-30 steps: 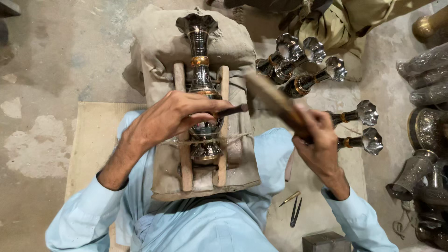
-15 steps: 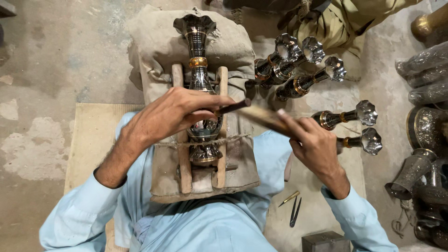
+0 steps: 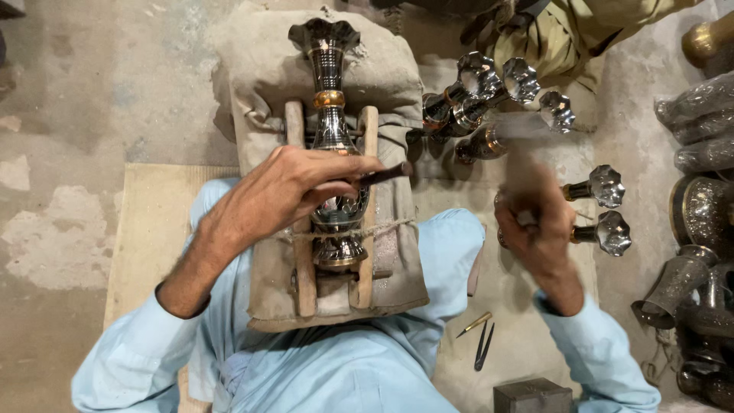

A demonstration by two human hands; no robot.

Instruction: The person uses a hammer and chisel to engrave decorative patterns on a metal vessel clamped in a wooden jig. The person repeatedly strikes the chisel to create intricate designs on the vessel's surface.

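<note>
From the head view, a metal vase [image 3: 330,153] lies lengthwise between two wooden rails [image 3: 365,206] on a padded cloth cushion [image 3: 267,84] across the person's lap, lashed with cord [image 3: 382,229], apparently so it cannot roll. The left hand [image 3: 287,191] closes around a dark chisel [image 3: 386,173], the tip seemingly set against the vase body. At three o'clock, the right hand [image 3: 535,218] is motion-blurred, gripping something I cannot make out. Finished vases [image 3: 489,92] lie at one o'clock; small tools [image 3: 480,340] rest on the floor at five.
</note>
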